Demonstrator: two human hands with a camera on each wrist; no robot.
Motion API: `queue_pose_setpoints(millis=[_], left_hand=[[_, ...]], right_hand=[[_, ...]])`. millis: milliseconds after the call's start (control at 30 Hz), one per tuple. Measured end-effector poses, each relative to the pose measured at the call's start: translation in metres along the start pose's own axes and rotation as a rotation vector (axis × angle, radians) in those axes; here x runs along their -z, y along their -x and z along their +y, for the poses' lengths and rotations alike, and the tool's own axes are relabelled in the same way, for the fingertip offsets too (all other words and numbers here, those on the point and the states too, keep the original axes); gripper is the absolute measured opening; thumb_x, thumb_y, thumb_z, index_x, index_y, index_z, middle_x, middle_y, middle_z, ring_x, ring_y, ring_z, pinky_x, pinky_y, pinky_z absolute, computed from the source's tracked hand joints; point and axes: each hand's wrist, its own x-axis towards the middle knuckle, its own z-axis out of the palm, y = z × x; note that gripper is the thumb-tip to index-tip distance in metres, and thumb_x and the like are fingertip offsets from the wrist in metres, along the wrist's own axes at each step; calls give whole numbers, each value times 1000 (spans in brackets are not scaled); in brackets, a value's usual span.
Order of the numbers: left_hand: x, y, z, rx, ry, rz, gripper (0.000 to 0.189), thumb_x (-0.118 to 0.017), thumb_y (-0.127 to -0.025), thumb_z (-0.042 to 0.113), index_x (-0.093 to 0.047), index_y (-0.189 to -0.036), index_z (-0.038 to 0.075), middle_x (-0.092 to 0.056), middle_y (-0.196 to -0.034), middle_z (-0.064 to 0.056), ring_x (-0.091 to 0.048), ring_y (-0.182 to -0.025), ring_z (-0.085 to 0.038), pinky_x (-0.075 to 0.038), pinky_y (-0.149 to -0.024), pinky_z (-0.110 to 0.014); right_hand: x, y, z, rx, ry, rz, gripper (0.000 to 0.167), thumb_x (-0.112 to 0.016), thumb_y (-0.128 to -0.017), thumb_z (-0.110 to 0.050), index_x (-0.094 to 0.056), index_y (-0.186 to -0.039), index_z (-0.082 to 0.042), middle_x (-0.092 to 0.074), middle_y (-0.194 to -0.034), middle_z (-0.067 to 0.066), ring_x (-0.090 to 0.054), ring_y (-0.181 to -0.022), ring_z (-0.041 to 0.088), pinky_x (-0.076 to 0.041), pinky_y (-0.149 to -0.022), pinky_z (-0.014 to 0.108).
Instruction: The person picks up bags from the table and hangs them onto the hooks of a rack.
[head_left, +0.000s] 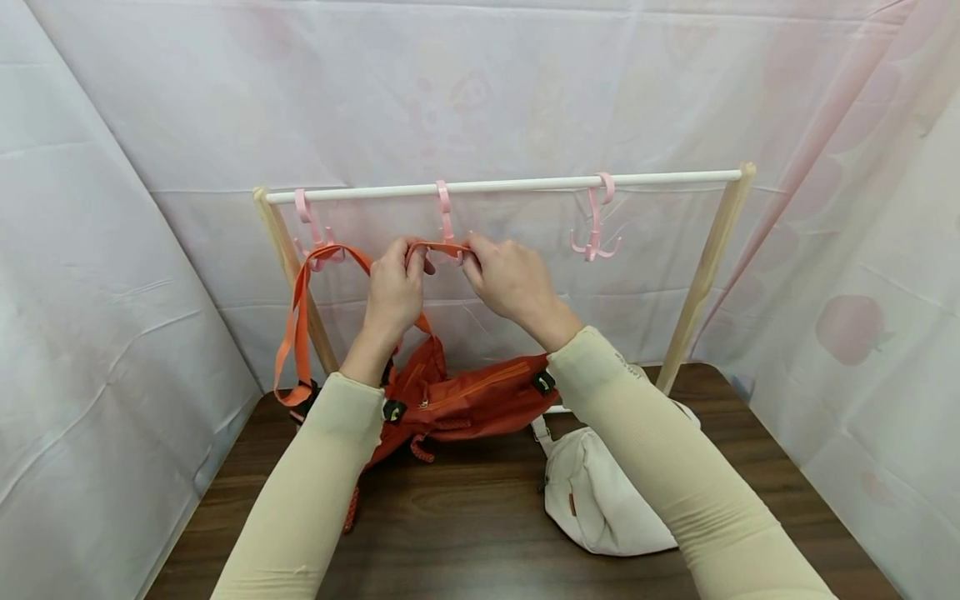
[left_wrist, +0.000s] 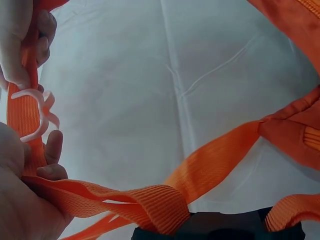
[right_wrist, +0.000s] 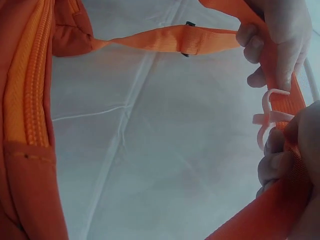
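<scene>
1. L hand (head_left: 395, 285): fingers curled, pinching orange strap (head_left: 431, 245).
2. R hand (head_left: 513, 279): ditto, thumb + fingers gripping same strap, a bit along.
3. Strap's at mid pink hook (head_left: 444, 207), btwn both hands.
4. From where I stand, red-orange bag (head_left: 483, 398) sits below hands, nr white bag (head_left: 600, 492) on table (head_left: 465, 508).

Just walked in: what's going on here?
A person is holding an orange strap with the fingers of the left hand and right hand, stretching it right at the middle pink hook on a white rail. The red-orange bag it belongs to is below the hands. A cream bag lies on the wooden table, and the right-hand pink hook holds no bag.
</scene>
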Motion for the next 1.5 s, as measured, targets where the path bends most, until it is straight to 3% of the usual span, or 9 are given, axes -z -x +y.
queue_pose_setpoints(millis=[167,300,533,800,1133,1300,1433,1500], left_hand=[[-2,2,-3,25,-17,-7,29,-51,-114,27,-67,-116,3,-72,-91,-6,-51,-63,-23,-40,-56,-34],[-4,4,-5,16,-24,6,28,-52,-114,26,-68,-115,3,-73,-89,-5,-52,-61,-23,-40,-55,-33],[-7,9,-5,-10,-47,28,27,-53,-114,24,-68,-115,2,-70,-83,-7,-53,-60,-24,-42,-55,-36],[-8,22,-3,-12,-127,51,28,-49,-115,26,-64,-110,3,-62,-81,-8,-55,-64,-27,-44,-59,-42],[-13,42,-9,23,-157,49,31,-47,-115,23,-66,-128,3,-59,-77,-12,-49,-62,-28,-40,-57,-42],[-17,50,-16,27,-143,54,28,-48,-115,21,-64,-130,3,-58,-72,-10,-45,-56,-25,-37,-53,-41],[-17,52,-20,-4,-87,71,36,-50,-114,21,-54,-148,8,-52,-69,-9,-44,-52,-24,-38,-50,-40],[-15,50,-19,-43,-57,79,43,-51,-114,20,-48,-156,11,-54,-76,-11,-46,-56,-26,-41,-54,-41]], right_hand=[[-5,0,4,-12,11,-30,17,-52,-107,-19,-63,-98,-10,-51,-61,3,-52,-53,24,-44,-50,40],[-8,-1,8,-37,6,-65,21,-51,-110,-21,-68,-112,-10,-56,-64,4,-57,-57,26,-48,-54,42],[-14,-3,11,-89,21,-108,22,-51,-112,-25,-68,-113,-11,-68,-80,10,-69,-77,35,-55,-67,52],[-22,-6,15,-104,23,-139,26,-48,-114,-25,-67,-124,-11,-76,-100,12,-73,-86,36,-58,-76,52],[-35,-2,21,-109,-9,-163,30,-48,-115,-27,-63,-137,-14,-74,-116,13,-72,-96,38,-58,-82,53],[-40,1,25,-148,-17,-215,25,-48,-114,-25,-62,-129,-11,-72,-107,12,-71,-95,38,-56,-81,54],[-43,2,27,-164,-21,-241,21,-49,-114,-25,-61,-122,-9,-71,-100,12,-70,-94,38,-56,-82,55],[-43,3,28,-166,-22,-245,21,-49,-114,-25,-61,-121,-9,-70,-99,12,-70,-93,38,-55,-81,55]])
